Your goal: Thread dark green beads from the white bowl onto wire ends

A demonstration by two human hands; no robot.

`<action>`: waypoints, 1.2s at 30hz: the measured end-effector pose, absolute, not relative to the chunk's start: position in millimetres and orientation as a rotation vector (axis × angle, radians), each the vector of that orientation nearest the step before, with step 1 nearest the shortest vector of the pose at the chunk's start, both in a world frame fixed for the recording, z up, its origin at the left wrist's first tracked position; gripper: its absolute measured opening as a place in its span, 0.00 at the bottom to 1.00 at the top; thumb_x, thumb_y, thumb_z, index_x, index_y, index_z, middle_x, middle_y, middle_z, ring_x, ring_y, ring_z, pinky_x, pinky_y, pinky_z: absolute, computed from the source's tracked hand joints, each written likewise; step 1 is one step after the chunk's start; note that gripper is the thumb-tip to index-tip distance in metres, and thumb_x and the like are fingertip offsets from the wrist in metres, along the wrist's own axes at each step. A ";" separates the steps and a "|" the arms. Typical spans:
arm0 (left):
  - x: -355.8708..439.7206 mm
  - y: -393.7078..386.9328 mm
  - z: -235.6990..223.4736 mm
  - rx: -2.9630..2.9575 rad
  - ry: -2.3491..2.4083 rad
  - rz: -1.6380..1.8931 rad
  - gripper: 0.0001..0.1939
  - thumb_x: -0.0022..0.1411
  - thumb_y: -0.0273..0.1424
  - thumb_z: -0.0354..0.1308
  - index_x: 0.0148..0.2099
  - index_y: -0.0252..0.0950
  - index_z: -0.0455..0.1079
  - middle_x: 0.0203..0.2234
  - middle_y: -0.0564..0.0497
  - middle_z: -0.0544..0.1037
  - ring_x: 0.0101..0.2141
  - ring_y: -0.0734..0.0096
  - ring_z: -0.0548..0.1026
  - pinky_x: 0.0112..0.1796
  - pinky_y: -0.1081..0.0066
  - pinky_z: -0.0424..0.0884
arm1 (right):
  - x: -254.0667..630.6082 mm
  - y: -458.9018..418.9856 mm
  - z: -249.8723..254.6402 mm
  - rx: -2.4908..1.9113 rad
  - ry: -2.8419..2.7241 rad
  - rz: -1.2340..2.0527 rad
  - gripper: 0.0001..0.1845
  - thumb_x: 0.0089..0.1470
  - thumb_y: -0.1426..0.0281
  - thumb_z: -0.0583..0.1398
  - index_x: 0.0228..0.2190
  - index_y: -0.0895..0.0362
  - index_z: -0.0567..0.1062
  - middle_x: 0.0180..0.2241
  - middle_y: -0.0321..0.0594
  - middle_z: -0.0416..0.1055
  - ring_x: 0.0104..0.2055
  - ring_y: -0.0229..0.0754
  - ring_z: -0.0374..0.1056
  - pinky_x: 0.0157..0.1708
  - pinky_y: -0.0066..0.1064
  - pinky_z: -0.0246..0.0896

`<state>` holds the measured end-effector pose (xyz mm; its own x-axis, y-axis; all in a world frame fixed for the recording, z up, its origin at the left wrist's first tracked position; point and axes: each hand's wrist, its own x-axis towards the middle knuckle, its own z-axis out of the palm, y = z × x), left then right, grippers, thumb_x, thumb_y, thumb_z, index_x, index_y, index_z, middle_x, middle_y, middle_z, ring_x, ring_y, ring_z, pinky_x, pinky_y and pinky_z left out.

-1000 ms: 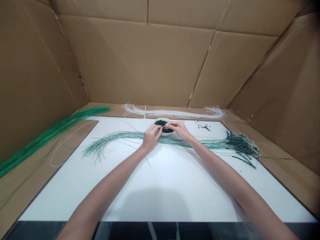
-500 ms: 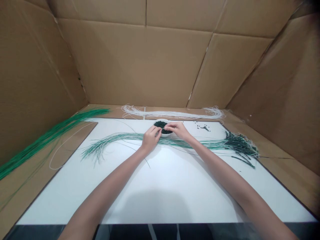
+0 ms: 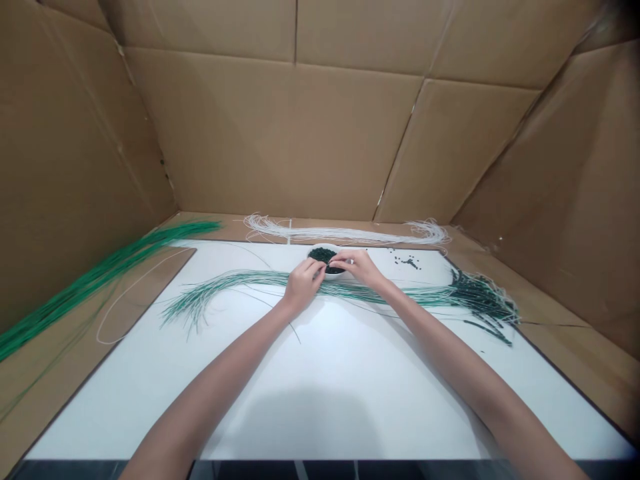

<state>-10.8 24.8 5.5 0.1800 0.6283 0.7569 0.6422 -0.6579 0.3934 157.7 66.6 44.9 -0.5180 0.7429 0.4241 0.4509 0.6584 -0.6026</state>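
Note:
Over a white bowl (image 3: 339,276) of small dark green beads (image 3: 321,255), my two hands meet fingertip to fingertip. My left hand (image 3: 303,283) is closed in a pinch at the bowl's near left rim, seemingly on a thin strand whose tip is barely visible. From the right, my right hand (image 3: 359,265) pinches thumb and finger together over the beads; what lies between them is too small to make out. Beneath both hands runs a long bundle of green strands (image 3: 255,275). Its right end carries a dense cluster of dark beaded lengths (image 3: 480,297).
A bundle of white strands (image 3: 345,235) lies along the back. Thick green strands (image 3: 110,267) stretch down the left side, near a white loop (image 3: 111,301). Loose beads (image 3: 411,262) are scattered right of the bowl. Cardboard walls (image 3: 270,133) enclose the white board (image 3: 320,360).
The whole view has shifted slightly, so the table things appear a little lower. Both hands stay pinched together over the bowl, with only small finger movements.

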 end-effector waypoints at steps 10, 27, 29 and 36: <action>-10.8 26.2 4.3 -2.435 -1.307 -1.532 0.10 0.61 0.30 0.45 0.38 0.35 0.67 0.30 0.49 0.70 0.33 0.72 0.69 0.36 0.72 0.65 | 153.5 64.3 43.2 -0.924 -2.174 0.515 0.12 0.46 0.63 0.58 0.26 0.58 0.76 0.26 0.39 0.73 0.27 0.37 0.65 0.29 0.27 0.57; -9.7 28.5 2.4 -2.369 -1.326 -1.656 0.05 0.58 0.28 0.49 0.36 0.34 0.64 0.31 0.50 0.68 0.30 0.76 0.68 0.33 0.76 0.66 | 153.0 62.3 43.6 -0.984 -2.086 0.599 0.10 0.44 0.67 0.58 0.26 0.60 0.76 0.26 0.40 0.73 0.25 0.36 0.64 0.27 0.26 0.59; -10.0 28.5 2.1 -2.384 -1.323 -1.647 0.05 0.58 0.28 0.48 0.36 0.34 0.64 0.30 0.50 0.68 0.30 0.75 0.68 0.33 0.76 0.66 | 153.0 61.7 44.7 -0.984 -2.090 0.604 0.09 0.44 0.68 0.58 0.26 0.61 0.76 0.25 0.40 0.73 0.25 0.36 0.64 0.27 0.25 0.59; -11.3 30.5 -0.6 -2.396 -1.317 -1.623 0.07 0.60 0.27 0.46 0.36 0.34 0.65 0.29 0.50 0.68 0.31 0.75 0.68 0.34 0.74 0.65 | 153.6 62.0 45.2 -0.992 -2.098 0.572 0.09 0.44 0.69 0.57 0.26 0.60 0.76 0.25 0.39 0.73 0.25 0.35 0.64 0.27 0.25 0.59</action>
